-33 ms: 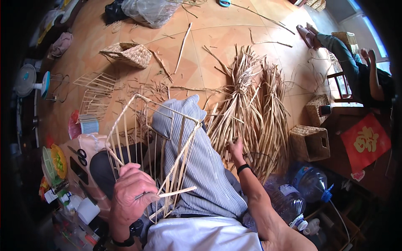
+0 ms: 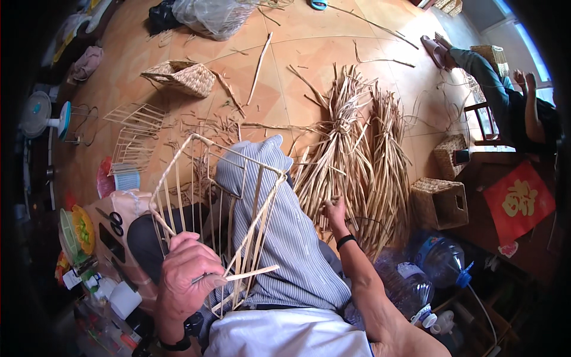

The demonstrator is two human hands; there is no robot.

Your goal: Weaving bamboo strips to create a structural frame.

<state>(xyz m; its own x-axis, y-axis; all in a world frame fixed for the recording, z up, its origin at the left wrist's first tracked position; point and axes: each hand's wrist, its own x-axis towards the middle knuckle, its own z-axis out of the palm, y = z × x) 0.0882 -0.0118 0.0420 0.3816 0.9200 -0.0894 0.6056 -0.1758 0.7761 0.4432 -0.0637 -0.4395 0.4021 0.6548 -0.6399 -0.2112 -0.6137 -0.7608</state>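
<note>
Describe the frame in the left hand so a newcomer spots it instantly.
Start at the large striped cloth over the lap. There, the left hand grips an open, box-like stick frame. Unlike the thin-railed frame on the floor, its rim looks thick and rope-twisted.

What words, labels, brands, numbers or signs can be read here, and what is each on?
Red sheet, right: one large gold character, which I won't copy.
Small pink piece below it: any print is too small to read.
Pale label on a clear bottle: too blurred to read.
Blue label on the blue-capped bottle: too blurred to read.
</note>
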